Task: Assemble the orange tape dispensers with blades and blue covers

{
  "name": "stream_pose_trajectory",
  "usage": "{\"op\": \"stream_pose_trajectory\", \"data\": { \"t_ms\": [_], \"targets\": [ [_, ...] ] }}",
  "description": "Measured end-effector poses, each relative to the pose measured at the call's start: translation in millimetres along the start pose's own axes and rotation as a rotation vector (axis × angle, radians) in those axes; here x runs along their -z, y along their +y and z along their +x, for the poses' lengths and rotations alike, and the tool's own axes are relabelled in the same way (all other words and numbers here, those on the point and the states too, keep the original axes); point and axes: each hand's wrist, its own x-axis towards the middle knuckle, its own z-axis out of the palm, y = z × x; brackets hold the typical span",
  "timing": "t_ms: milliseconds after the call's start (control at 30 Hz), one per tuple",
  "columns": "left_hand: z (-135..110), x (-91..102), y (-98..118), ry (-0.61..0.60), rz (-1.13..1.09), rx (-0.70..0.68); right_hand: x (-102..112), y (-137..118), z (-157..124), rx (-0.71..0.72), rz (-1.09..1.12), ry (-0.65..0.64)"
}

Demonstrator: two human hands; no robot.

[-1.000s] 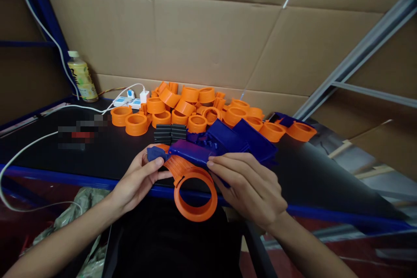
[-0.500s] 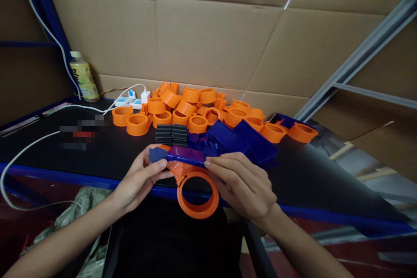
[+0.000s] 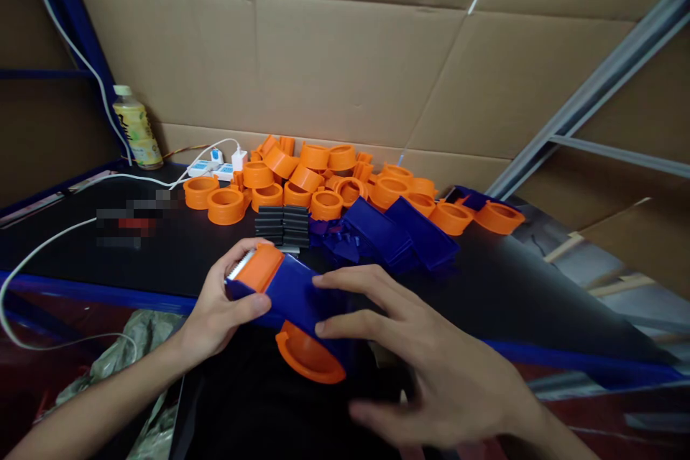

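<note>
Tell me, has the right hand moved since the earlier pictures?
Yes. Judged against the table's blue edge, most of the right hand now sits lower in the view.

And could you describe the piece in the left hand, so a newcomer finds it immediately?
Find the black table, then its near side. There, the left hand holds a piece with an orange ring below; its blue cover and pale teeth set it apart from orange rings heaped behind.

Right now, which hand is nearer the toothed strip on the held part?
Left. The left hand grips the orange-and-blue part beside the toothed strip; the right hand is farther off, open over the part's other end.
</note>
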Motion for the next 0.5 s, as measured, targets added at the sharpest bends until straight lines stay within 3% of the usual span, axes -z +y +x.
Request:
{"op": "stream_pose_trajectory", "data": {
  "t_ms": [100,233,300,500],
  "targets": [
    [-7.8,-2.2,8.0,-0.041,0.221,-0.19,-0.5,-9.1,1.0,-0.182,0.208,-0.017],
    [-15.8,-13.7,12.7,-0.136,0.272,-0.389,-23.8,-4.8,7.8,-0.324,0.384,0.226],
    [-17.6,-17.6,12.0,-0.192,0.302,-0.491,-33.3,-1.7,12.3,-0.354,0.49,0.282],
    [-16.9,-15.7,8.3,-0.261,0.381,-0.676,-34.3,-5.5,17.7,-0.455,0.859,0.223]
  ]
}}
